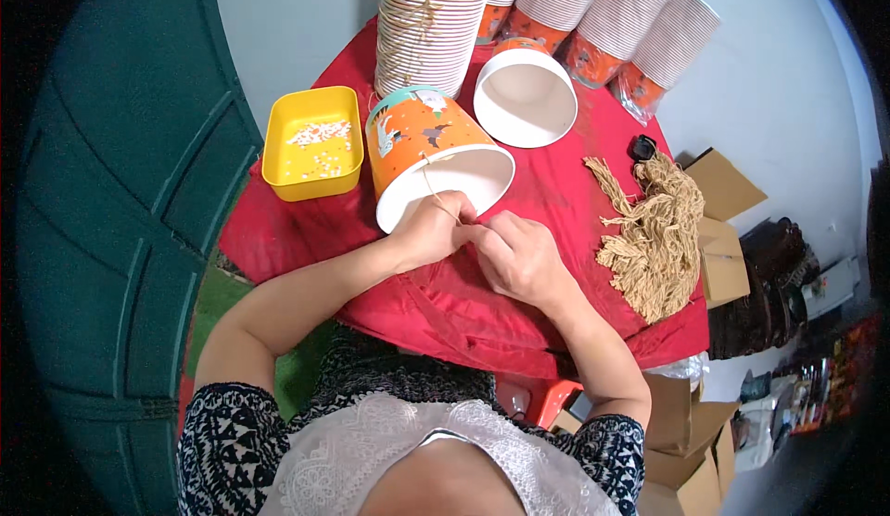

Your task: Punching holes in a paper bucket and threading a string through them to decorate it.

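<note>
An orange paper bucket (434, 138) with bat and ghost pictures lies on its side, its white mouth tilted toward me. A thin tan cord (429, 178) runs from a hole near its rim down to my fingers. My left hand (432, 229) is closed in a pinch on the cord in front of the bucket's mouth. Right beside it, my right hand (519, 254) pinches too, its fingertips meeting the left ones; the cord's end between them is hidden. Left of the bucket sits a yellow tray (271, 150) with small white pieces (320, 134) in it.
A second bucket (525, 99) lies behind, mouth facing me. Tall stacks of nested buckets (428, 38) and wrapped stacks (621, 15) line the table's back. A heap of tan cords (656, 238) and a small black object (642, 148) lie right on the red cloth (445, 317). Cardboard boxes (723, 261) stand beyond.
</note>
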`<state>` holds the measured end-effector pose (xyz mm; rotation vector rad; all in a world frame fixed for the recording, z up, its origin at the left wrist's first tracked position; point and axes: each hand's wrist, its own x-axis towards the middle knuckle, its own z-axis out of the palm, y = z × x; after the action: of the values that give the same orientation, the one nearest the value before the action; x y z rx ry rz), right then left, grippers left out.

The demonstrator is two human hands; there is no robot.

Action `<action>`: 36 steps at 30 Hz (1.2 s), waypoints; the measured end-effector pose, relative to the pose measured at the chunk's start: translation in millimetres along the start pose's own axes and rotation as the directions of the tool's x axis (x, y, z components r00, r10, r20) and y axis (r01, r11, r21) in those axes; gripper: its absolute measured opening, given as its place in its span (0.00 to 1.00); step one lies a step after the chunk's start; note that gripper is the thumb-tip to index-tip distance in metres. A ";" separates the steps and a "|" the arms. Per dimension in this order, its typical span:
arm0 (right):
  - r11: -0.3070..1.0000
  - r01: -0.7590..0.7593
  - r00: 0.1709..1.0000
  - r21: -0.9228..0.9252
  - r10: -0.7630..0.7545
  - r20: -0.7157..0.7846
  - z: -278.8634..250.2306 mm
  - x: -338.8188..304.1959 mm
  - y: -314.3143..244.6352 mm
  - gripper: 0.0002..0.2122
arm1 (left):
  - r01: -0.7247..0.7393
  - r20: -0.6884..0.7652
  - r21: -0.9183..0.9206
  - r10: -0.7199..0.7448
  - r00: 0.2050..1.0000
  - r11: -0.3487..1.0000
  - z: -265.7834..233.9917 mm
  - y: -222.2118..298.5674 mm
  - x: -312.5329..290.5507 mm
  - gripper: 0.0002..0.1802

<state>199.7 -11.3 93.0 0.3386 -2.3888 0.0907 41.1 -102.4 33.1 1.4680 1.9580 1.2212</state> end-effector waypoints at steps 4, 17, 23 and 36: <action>0.993 0.089 0.995 0.083 -0.084 -0.059 10.2 18.6 3.2 0.13 | -0.105 -0.036 -0.144 0.101 0.994 0.984 0.0 -6.1 -1.2 0.06; 0.908 -0.417 0.903 0.036 0.418 -0.101 22.5 -5.0 42.4 0.02 | 0.266 0.139 -0.356 -0.231 0.963 0.896 -13.4 6.2 23.0 0.06; 0.837 -0.471 0.881 0.278 0.465 0.091 36.4 -24.4 59.3 0.05 | 0.272 0.170 -0.418 -0.219 0.961 0.867 -14.8 -1.5 26.3 0.03; 0.757 -0.549 0.835 0.354 0.517 0.190 48.8 -23.7 55.0 0.09 | 0.094 0.030 -0.343 -0.089 0.996 0.935 -4.0 -10.8 18.3 0.04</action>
<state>170.3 39.1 42.4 -0.1830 -2.4666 0.8538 25.4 -88.0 29.6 1.1913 1.6754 1.4211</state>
